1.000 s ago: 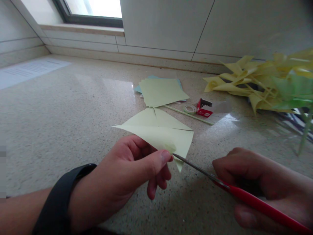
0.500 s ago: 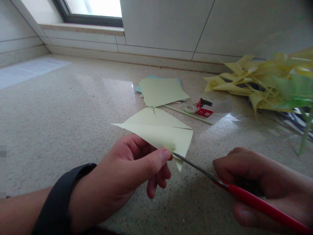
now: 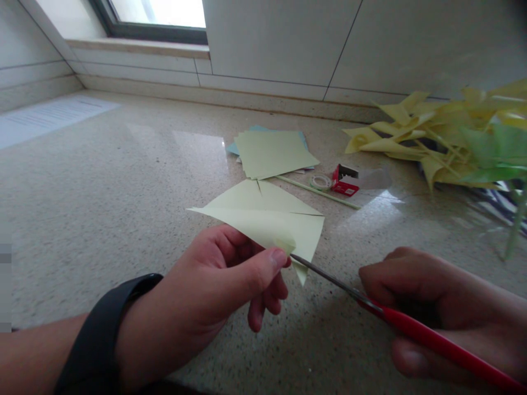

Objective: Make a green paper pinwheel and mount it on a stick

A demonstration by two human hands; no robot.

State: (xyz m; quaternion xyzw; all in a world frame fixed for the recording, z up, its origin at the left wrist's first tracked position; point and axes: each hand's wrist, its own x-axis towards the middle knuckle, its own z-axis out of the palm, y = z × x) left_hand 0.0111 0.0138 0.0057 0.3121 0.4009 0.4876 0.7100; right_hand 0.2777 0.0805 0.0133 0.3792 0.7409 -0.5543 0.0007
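Between thumb and fingers, my left hand [image 3: 230, 280] pinches a pale yellow sheet of paper [image 3: 263, 211] above the counter. Slits run inward from two of its corners, and the near edge curls up under my thumb. My right hand [image 3: 436, 307] is closed around the red handle of a pair of scissors [image 3: 382, 312]. The metal blades point left, their tips at the paper beside my left thumb, with a small pointed corner of paper hanging below. Whether the blades have paper between them I cannot tell.
Behind the held sheet lies a stack of yellow and blue paper [image 3: 275, 153]. Right of it are a thin stick [image 3: 319, 192], a tape roll [image 3: 321, 182] and a small red box [image 3: 346, 181]. Paper pinwheels [image 3: 436, 131] pile up at the right. A printed page [image 3: 49, 118] lies far left.
Almost nothing differs. Both hands, the sheet and the scissors hold nearly the same positions, with only a very slight shift.
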